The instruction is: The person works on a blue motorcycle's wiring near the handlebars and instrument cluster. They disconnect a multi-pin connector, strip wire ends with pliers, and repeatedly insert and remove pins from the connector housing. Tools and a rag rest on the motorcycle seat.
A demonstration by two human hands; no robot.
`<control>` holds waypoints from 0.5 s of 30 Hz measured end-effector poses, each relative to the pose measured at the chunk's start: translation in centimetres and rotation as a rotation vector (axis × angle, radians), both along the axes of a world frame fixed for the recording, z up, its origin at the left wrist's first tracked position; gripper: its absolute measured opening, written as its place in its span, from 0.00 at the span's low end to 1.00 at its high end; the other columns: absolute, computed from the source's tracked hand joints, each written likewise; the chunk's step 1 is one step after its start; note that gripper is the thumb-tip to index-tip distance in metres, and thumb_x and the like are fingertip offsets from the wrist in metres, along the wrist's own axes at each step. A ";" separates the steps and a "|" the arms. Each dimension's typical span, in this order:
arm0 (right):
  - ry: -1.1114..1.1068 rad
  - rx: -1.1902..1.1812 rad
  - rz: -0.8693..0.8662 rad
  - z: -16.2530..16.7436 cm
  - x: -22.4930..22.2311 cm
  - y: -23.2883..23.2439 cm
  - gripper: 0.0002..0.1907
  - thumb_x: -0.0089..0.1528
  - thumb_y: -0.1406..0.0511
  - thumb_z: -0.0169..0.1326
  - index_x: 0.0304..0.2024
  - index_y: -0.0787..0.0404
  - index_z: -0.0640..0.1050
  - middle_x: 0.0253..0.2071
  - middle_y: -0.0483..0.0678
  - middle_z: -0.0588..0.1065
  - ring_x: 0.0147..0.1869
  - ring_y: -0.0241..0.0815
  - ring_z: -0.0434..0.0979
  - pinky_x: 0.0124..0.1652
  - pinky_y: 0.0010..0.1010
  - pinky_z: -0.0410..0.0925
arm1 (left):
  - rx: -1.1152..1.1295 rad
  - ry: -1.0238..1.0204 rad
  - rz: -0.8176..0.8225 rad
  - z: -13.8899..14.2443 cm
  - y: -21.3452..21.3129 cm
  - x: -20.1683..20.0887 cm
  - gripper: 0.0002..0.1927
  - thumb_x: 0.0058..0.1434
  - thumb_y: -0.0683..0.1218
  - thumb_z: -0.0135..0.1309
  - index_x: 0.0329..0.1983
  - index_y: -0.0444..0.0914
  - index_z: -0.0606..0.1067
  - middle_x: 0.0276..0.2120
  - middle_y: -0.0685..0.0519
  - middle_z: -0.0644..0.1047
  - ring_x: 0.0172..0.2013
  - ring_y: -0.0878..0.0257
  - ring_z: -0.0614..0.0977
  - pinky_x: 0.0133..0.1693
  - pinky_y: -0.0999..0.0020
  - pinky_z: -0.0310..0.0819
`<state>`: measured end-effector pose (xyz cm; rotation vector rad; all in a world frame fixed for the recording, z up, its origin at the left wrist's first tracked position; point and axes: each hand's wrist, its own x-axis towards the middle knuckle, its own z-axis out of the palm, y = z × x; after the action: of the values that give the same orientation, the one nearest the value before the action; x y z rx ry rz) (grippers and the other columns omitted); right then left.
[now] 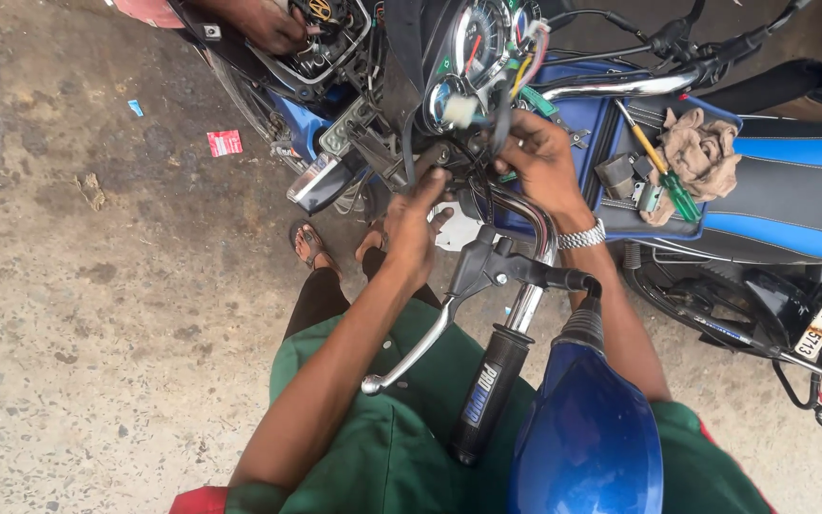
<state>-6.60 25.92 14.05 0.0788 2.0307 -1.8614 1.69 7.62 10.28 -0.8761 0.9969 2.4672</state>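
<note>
I stand over a motorcycle's stripped front end. My left hand point(416, 224) reaches forward, its fingertips on a black fitting point(435, 160) under the instrument cluster point(476, 43); whether they pinch it is hidden. My right hand point(539, 157), with a metal watch point(580, 235) at the wrist, is curled around a bundle of black cables point(499, 128) and coloured wires just below the cluster. Between my arms runs the chrome handlebar point(537, 249) with its black grip point(487, 395) and silver lever point(411, 352).
A blue mirror housing point(587, 438) sits low near my right arm. On the blue-and-black seat point(792, 186) lie a green-handled screwdriver point(666, 171), a beige rag point(704, 152) and small metal parts. Another person's hand point(264, 24) holds the headlight shell at the top. Sandalled feet point(308, 243) stand on rough concrete.
</note>
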 end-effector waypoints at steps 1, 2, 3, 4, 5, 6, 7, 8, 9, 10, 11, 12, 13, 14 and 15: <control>-0.011 -0.015 -0.012 0.4 0.4 0.2 0.11 0.68 0.74 0.52 0.53 0.68 0.78 0.43 0.45 0.78 0.38 0.29 0.72 0.38 0.19 0.67 | -0.170 0.119 -0.079 0.3 -0.1 0.1 0.23 0.63 0.55 0.58 0.60 0.44 0.76 0.46 0.58 0.78 0.45 0.64 0.75 0.52 0.59 0.69; -0.021 -0.030 -0.025 1.0 0.8 0.4 0.12 0.68 0.74 0.52 0.54 0.68 0.77 0.43 0.45 0.77 0.39 0.29 0.72 0.39 0.20 0.68 | -0.340 0.239 -0.159 0.6 -0.1 0.1 0.23 0.65 0.55 0.56 0.62 0.45 0.74 0.47 0.56 0.78 0.47 0.62 0.76 0.53 0.58 0.69; -0.026 -0.045 -0.038 1.6 1.2 0.5 0.13 0.68 0.74 0.51 0.55 0.69 0.77 0.43 0.44 0.76 0.40 0.30 0.72 0.41 0.20 0.68 | -0.511 0.362 -0.237 0.8 -0.2 0.1 0.23 0.67 0.56 0.54 0.63 0.45 0.73 0.48 0.55 0.78 0.48 0.60 0.78 0.55 0.57 0.70; -0.086 -0.086 -0.086 2.2 1.8 0.4 0.12 0.68 0.74 0.51 0.55 0.68 0.77 0.42 0.45 0.76 0.41 0.31 0.73 0.42 0.21 0.69 | -0.630 0.412 -0.274 1.1 -0.4 0.1 0.23 0.67 0.55 0.53 0.63 0.45 0.72 0.48 0.54 0.79 0.47 0.58 0.78 0.55 0.56 0.70; -0.145 -0.126 -0.133 2.8 2.5 0.3 0.12 0.68 0.73 0.51 0.54 0.68 0.77 0.41 0.45 0.76 0.41 0.32 0.74 0.43 0.22 0.69 | -0.749 0.461 -0.309 1.3 -0.6 0.2 0.22 0.68 0.55 0.52 0.64 0.45 0.72 0.48 0.52 0.79 0.47 0.56 0.78 0.55 0.56 0.70; -0.205 -0.168 -0.179 3.3 3.0 0.1 0.11 0.68 0.72 0.52 0.54 0.67 0.77 0.40 0.45 0.76 0.41 0.33 0.75 0.44 0.23 0.70 | -0.870 0.509 -0.343 1.6 -0.7 0.3 0.22 0.68 0.55 0.51 0.64 0.45 0.71 0.49 0.50 0.79 0.47 0.54 0.79 0.54 0.55 0.69; -0.231 -0.197 -0.199 3.8 3.4 -0.1 0.12 0.68 0.72 0.53 0.54 0.68 0.76 0.40 0.46 0.76 0.42 0.34 0.75 0.44 0.24 0.70 | -0.973 0.578 -0.312 1.8 -0.6 0.3 0.20 0.70 0.53 0.52 0.63 0.44 0.72 0.50 0.47 0.78 0.49 0.51 0.78 0.55 0.54 0.68; -0.259 -0.226 -0.221 4.4 3.7 -0.2 0.13 0.67 0.71 0.54 0.54 0.68 0.76 0.40 0.47 0.76 0.42 0.35 0.75 0.44 0.25 0.70 | -1.073 0.648 -0.283 2.0 -0.5 0.4 0.19 0.71 0.52 0.52 0.62 0.43 0.73 0.51 0.43 0.77 0.51 0.47 0.76 0.55 0.53 0.67; -0.287 -0.256 -0.244 4.8 3.9 -0.3 0.14 0.66 0.71 0.55 0.54 0.69 0.75 0.40 0.47 0.76 0.43 0.36 0.75 0.45 0.26 0.70 | -1.171 0.718 -0.254 2.2 -0.4 0.4 0.17 0.72 0.50 0.53 0.61 0.42 0.74 0.52 0.40 0.75 0.53 0.44 0.75 0.56 0.52 0.65; -0.299 -0.280 -0.239 5.2 4.1 -0.3 0.15 0.64 0.70 0.55 0.53 0.68 0.75 0.42 0.47 0.77 0.44 0.36 0.77 0.47 0.27 0.71 | -1.149 0.719 -0.304 2.4 -0.6 0.5 0.15 0.72 0.50 0.52 0.59 0.41 0.73 0.52 0.42 0.76 0.53 0.45 0.77 0.56 0.52 0.66; -0.310 -0.304 -0.236 5.5 4.2 -0.3 0.16 0.62 0.68 0.55 0.52 0.67 0.75 0.43 0.47 0.79 0.46 0.36 0.79 0.48 0.27 0.72 | -1.125 0.722 -0.355 2.5 -0.9 0.7 0.14 0.72 0.50 0.51 0.57 0.40 0.73 0.51 0.44 0.78 0.53 0.47 0.78 0.56 0.52 0.66; -0.319 -0.328 -0.232 5.6 4.2 -0.3 0.17 0.60 0.67 0.55 0.51 0.66 0.75 0.44 0.47 0.80 0.47 0.37 0.81 0.50 0.27 0.74 | -1.101 0.727 -0.405 2.5 -1.3 0.7 0.13 0.71 0.49 0.51 0.55 0.39 0.73 0.51 0.46 0.79 0.53 0.48 0.79 0.56 0.52 0.66; -0.326 -0.326 -0.204 5.6 4.2 -0.4 0.18 0.60 0.66 0.55 0.52 0.67 0.75 0.45 0.47 0.80 0.48 0.36 0.80 0.50 0.27 0.73 | -1.061 0.726 -0.475 2.6 -1.8 0.9 0.14 0.71 0.49 0.50 0.54 0.38 0.72 0.50 0.46 0.79 0.53 0.48 0.79 0.56 0.53 0.67; -0.334 -0.325 -0.175 5.5 4.1 -0.4 0.20 0.61 0.64 0.55 0.53 0.67 0.75 0.46 0.48 0.80 0.48 0.36 0.80 0.51 0.26 0.73 | -1.021 0.723 -0.545 2.6 -2.5 1.3 0.14 0.70 0.48 0.50 0.54 0.37 0.72 0.50 0.45 0.79 0.53 0.47 0.78 0.56 0.54 0.67; -0.344 -0.323 -0.146 5.3 4.1 -0.3 0.21 0.61 0.63 0.54 0.54 0.67 0.75 0.46 0.48 0.80 0.48 0.36 0.80 0.51 0.25 0.72 | -0.980 0.718 -0.615 2.7 -3.2 1.8 0.14 0.70 0.48 0.50 0.54 0.35 0.71 0.49 0.45 0.78 0.54 0.47 0.78 0.56 0.54 0.68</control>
<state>-2.45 25.58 19.36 0.4363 1.5142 -2.0733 3.49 4.45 12.94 0.2090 2.3619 1.6630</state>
